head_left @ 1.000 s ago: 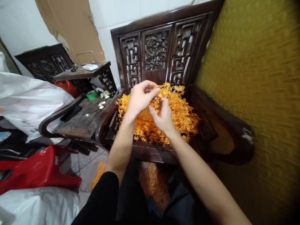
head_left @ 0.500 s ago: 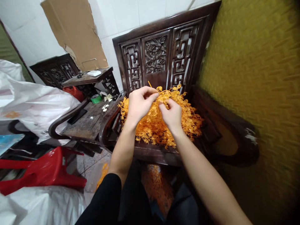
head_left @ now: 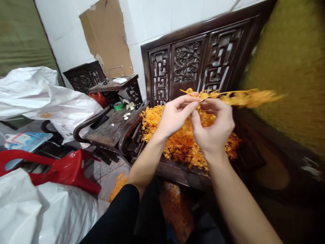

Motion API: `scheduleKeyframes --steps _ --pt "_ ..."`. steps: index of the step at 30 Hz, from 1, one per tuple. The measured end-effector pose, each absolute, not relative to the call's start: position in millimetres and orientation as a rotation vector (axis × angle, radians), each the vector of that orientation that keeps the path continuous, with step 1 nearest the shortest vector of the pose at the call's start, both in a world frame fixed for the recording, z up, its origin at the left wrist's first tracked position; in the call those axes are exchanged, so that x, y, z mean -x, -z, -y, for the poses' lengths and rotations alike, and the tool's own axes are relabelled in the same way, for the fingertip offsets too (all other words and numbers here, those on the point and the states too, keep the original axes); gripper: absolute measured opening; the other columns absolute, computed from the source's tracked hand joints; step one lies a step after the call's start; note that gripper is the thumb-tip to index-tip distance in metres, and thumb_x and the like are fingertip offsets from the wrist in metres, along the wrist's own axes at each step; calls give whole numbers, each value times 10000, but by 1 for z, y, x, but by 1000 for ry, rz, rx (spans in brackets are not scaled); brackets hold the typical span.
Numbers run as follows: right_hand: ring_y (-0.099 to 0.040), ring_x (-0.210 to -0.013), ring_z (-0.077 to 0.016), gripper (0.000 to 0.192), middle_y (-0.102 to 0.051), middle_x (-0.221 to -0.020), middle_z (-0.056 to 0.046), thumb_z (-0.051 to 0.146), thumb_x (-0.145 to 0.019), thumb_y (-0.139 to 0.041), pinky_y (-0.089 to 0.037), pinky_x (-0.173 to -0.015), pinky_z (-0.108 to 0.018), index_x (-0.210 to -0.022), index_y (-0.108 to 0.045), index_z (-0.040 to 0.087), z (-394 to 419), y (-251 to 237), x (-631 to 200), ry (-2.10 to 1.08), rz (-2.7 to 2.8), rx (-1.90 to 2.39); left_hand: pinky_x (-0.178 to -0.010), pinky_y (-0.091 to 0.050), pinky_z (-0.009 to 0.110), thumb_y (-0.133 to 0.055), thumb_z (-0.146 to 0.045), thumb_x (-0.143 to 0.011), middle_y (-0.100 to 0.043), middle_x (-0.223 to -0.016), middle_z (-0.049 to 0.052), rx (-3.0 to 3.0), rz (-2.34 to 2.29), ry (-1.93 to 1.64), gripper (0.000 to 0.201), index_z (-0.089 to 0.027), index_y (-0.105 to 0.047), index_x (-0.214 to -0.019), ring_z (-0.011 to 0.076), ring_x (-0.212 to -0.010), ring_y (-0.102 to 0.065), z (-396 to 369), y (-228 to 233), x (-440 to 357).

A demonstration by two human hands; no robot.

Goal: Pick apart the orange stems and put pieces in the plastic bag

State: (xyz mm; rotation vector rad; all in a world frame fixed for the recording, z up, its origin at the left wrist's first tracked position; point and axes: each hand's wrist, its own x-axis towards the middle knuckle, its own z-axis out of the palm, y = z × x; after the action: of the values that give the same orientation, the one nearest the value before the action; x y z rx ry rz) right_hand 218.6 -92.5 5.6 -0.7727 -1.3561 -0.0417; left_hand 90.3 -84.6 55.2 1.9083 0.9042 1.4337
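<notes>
Left hand (head_left: 175,117) and right hand (head_left: 214,127) both pinch 1 orange sprig (head_left: 236,97), fingertips nearly touching; its blurred length runs toward 3 o'clock. Below them, an orange pile (head_left: 182,144) lies on the carved chair (head_left: 193,61). At 9 o'clock stands a side table (head_left: 109,127).

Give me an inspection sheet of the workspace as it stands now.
Surface: dark carved chair seat, mostly covered.
Job's things: orange sprig held level above the orange pile on the seat.
Clutter: orange bits on the floor; white flowers on the side table.
Grips: left hand and right hand both pinch the sprig's stem end.
Cables: nothing seen.
Surroundings: red stool, white bags, cardboard, tiled wall, yellow fabric.
</notes>
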Motion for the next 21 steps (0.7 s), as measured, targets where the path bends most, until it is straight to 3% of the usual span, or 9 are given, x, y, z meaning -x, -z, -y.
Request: scheduleKeyframes --steps 3,6,10,12,14,18,21 --pt "-725 -1065 -306 523 -719 -1243 -98 271 -842 -737 -598 -949 -523 -1352 -629 314 91 -9 -231 -98 1392 787 -1256 -445 470 -586 -225 -1044 -718 -1404 47 -2084 -841 -1281 207 -220 -793 -1052 219 -1474 -553 97 -59 -94" --pt "-747 -1012 -290 494 -769 -1155 -75 189 -811 -713 -605 -932 -500 -1291 -711 304 85 -8 -245 -176 1452 848 -1276 -417 443 -642 -259 -1017 -735 -1384 43 -2217 -797 -1156 174 -234 -811 -1046 226 -1482 -547 108 -62 -93" --pt "-766 -879 -247 258 -799 -1016 -60 214 -843 -717 -626 -884 -480 -1084 -798 255 74 -7 -261 -318 1345 870 -1026 -596 380 -611 -292 -1025 -814 -1173 54 -2217 -989 -1261 200 -211 -794 -1020 202 -1116 -759 102 -59 -88" --pt "-765 -799 -218 170 -794 -938 -49 252 -862 -737 -635 -853 -457 -1022 -795 239 68 -9 -268 -427 1200 785 -982 -599 378 -629 -293 -1008 -820 -1078 55 -2251 -1116 -1351 182 -193 -780 -1009 193 -1008 -761 92 -54 -85" --pt "-755 -737 -186 176 -785 -898 -26 270 -844 -769 -642 -827 -425 -1015 -777 232 65 -11 -273 -541 1095 669 -1079 -550 417 -688 -313 -972 -795 -1176 80 -2370 -1125 -1349 203 -177 -760 -1104 219 -1122 -728 80 -46 -84" --pt "-740 -713 -169 247 -783 -934 -17 338 -804 -808 -645 -754 -386 -1025 -746 248 65 -14 -276 -624 1078 566 -1243 -416 471 -760 -445 -914 -585 -1551 173 -2489 -949 -1066 669 -140 -557 -1473 287 -1445 -552 62 -25 -92" --pt "-746 -740 -199 243 -783 -966 -35 393 -821 -788 -641 -701 -401 -1018 -732 262 71 -19 -278 -553 1106 583 -1193 -467 476 -762 -526 -890 -497 -1623 200 -2433 -949 -960 850 -138 -438 -1574 315 -1410 -575 52 -10 -100"
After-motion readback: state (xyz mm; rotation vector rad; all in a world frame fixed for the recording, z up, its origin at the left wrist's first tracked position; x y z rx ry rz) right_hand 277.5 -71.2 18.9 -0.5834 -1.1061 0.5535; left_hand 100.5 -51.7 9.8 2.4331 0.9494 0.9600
